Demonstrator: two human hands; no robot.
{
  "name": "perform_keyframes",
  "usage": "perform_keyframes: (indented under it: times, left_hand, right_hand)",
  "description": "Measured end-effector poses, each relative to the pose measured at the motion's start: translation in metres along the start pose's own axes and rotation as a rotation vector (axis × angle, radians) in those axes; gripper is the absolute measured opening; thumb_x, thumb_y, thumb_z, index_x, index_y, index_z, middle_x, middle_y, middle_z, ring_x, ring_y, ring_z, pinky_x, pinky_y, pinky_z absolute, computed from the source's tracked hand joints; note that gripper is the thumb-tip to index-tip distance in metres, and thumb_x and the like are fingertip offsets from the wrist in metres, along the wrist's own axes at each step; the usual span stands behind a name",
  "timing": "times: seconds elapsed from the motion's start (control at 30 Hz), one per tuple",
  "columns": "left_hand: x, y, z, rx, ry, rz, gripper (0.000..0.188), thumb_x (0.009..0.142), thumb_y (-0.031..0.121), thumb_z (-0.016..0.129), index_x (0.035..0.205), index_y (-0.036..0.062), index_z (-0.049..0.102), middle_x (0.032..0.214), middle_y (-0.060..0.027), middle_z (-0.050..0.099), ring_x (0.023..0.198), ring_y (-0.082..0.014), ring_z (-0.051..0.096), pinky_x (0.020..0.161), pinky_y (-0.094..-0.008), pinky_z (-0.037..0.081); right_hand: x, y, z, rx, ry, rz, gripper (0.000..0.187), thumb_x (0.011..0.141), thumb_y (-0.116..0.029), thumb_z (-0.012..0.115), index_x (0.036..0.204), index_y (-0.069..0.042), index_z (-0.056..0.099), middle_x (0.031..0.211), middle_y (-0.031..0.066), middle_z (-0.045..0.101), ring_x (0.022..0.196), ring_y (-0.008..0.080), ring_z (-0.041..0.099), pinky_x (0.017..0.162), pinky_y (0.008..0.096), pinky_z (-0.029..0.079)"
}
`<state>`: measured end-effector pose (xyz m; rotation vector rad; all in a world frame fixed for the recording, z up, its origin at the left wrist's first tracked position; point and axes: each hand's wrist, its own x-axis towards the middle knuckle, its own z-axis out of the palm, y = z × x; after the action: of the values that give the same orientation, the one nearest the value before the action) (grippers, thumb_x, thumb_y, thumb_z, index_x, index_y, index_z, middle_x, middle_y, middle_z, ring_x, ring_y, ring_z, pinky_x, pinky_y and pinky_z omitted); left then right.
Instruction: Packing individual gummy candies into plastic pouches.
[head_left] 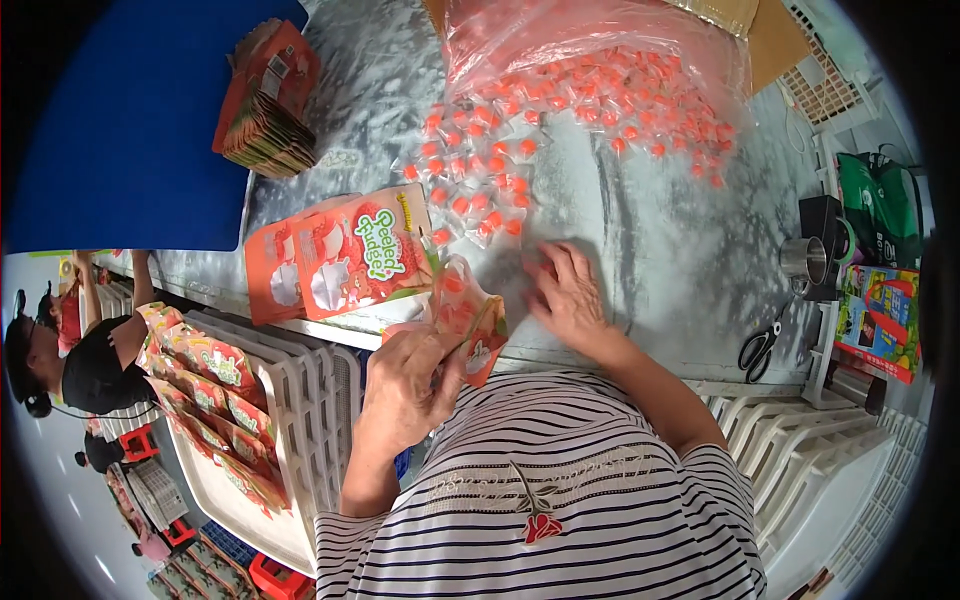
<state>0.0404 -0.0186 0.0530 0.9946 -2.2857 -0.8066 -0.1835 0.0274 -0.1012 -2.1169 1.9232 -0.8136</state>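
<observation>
My left hand (408, 388) grips a small red snack pouch (484, 345) by its side at the table's front edge. The pouch's mouth faces up, and clear-wrapped red pieces seem to show at it. Just to the right, my right hand (572, 298) is over the tabletop with its fingers apart and slightly bent, nothing visible in them. Beyond both hands lie loose, individually wrapped red candies (490, 200). A stack of flat printed pouches (355, 255) rests left of the held pouch.
A large clear bag (600, 40) spills a candy heap (650, 100) at the back. Bundled pouches (265, 130) stand by a blue panel (130, 120). Filled pouches (215, 400) sit on stacked white trays (310, 400) at left. Scissors (759, 352) and a metal cup (803, 260) are right. Other people work far left.
</observation>
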Motion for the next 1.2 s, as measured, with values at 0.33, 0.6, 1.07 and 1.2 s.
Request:
perform_keyframes:
  times: [0.33, 0.6, 1.07, 1.2]
  left_hand:
    - [0.021, 0.014, 0.010, 0.035, -0.078, 0.223, 0.015, 0.074, 0.002, 0.069, 0.088, 0.0010, 0.063, 0.074, -0.0118, 0.060, 0.063, -0.0303, 0.059, 0.061, -0.0403, 0.049]
    - [0.030, 0.021, 0.020, 0.088, -0.156, 0.359, 0.014, 0.076, 0.002, 0.065, 0.087, 0.0007, 0.058, 0.080, -0.0116, 0.056, 0.072, -0.0291, 0.061, 0.066, -0.0389, 0.049]
    - [0.028, 0.013, 0.025, 0.080, -0.164, 0.432, 0.031, 0.067, 0.001, 0.073, 0.096, -0.0027, 0.063, 0.086, -0.0129, 0.058, 0.071, -0.0296, 0.059, 0.065, -0.0378, 0.050]
    - [0.028, 0.017, 0.027, 0.128, -0.104, 0.487, 0.025, 0.065, 0.006, 0.061, 0.088, -0.0027, 0.058, 0.083, -0.0113, 0.055, 0.075, -0.0266, 0.058, 0.067, -0.0362, 0.049]
  right_hand:
    - [0.004, 0.051, -0.035, 0.185, 0.212, 0.197, 0.012, 0.081, -0.008, 0.067, 0.091, -0.004, 0.063, 0.080, 0.0072, 0.059, 0.059, 0.0176, 0.054, 0.049, 0.0301, 0.045]
    - [0.066, -0.060, -0.105, 1.658, 0.220, 0.634, 0.019, 0.095, -0.023, 0.059, 0.101, -0.005, 0.061, 0.081, 0.0027, 0.060, 0.053, 0.0027, 0.045, 0.043, 0.0189, 0.034]
    - [0.028, -0.073, -0.117, 0.261, -0.016, -0.056, 0.025, 0.095, -0.009, 0.048, 0.118, 0.000, 0.054, 0.111, 0.0146, 0.057, 0.100, 0.0306, 0.056, 0.087, 0.0422, 0.045]
    - [0.025, -0.074, -0.134, 0.396, 0.018, 0.040, 0.022, 0.091, -0.005, 0.052, 0.108, -0.005, 0.066, 0.104, 0.0114, 0.061, 0.094, 0.0320, 0.060, 0.090, 0.0422, 0.046]
